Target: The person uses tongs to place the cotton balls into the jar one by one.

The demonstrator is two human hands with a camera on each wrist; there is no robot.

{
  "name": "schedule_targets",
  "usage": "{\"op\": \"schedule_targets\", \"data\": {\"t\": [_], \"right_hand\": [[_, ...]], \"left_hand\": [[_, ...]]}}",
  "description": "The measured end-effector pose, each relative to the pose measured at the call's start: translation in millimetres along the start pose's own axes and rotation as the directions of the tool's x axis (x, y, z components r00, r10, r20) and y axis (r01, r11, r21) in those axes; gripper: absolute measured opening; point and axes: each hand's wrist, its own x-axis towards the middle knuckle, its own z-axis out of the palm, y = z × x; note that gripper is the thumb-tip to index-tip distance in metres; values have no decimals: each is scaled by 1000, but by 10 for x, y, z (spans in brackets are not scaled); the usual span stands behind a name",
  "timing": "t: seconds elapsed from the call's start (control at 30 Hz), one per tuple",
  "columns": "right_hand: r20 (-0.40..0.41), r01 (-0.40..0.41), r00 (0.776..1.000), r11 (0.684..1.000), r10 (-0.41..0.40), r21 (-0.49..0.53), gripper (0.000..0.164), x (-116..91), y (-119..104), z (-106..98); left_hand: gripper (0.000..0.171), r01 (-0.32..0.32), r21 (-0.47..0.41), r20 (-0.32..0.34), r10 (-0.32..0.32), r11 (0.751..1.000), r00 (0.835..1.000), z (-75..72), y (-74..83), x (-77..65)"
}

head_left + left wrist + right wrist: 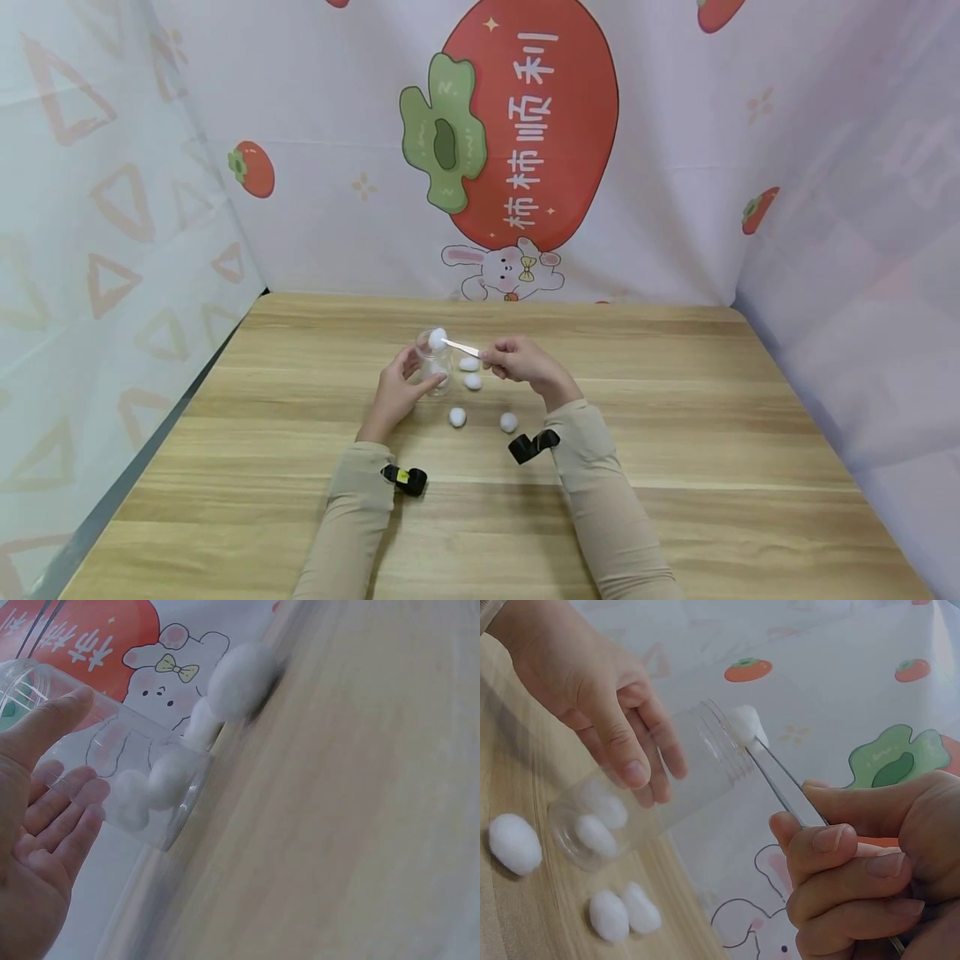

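A clear jar (697, 780) stands on the table, its mouth uncovered. My left hand (396, 396) holds it from the side, thumb and fingers around the wall. A few cotton balls (596, 834) lie at the jar's bottom. In my right hand (519, 362) is a pair of metal tweezers (786, 791), pinched between thumb and fingers. Their tips grip another cotton ball (744, 726) right at the jar's mouth; in the head view it overlaps the rim.
Several loose cotton balls lie on the wooden table (675, 467): two (469, 364) close beside the jar, one (457, 417) nearer the front and one (508, 422) by the right wrist. A printed curtain (660, 242) hangs behind the table's back edge.
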Motion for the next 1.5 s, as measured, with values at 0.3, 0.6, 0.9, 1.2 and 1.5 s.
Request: {"op": "schedule_targets", "data": {"t": [0.3, 0.6, 0.9, 1.2, 1.5], "right_hand": [[-10, -8, 1000, 1000, 8, 7, 30, 4, -12, 17], [-9, 10, 1000, 1000, -10, 7, 28, 3, -16, 2], [-18, -16, 1000, 1000, 16, 19, 27, -29, 12, -6], [-16, -12, 1000, 1000, 13, 24, 26, -70, 14, 14], [-19, 12, 1000, 999, -11, 37, 26, -140, 33, -15]], "left_hand": [[74, 6, -16, -13, -6, 1000, 1000, -11, 21, -2], [70, -11, -31, -21, 11, 999, 1000, 1, 26, 21], [72, -1, -19, -2, 1, 1000, 1000, 37, 20, 13], [74, -26, -7, -14, 26, 1000, 1000, 22, -1, -22], [73, -39, 1, -22, 39, 999, 999, 13, 22, -27]]}}
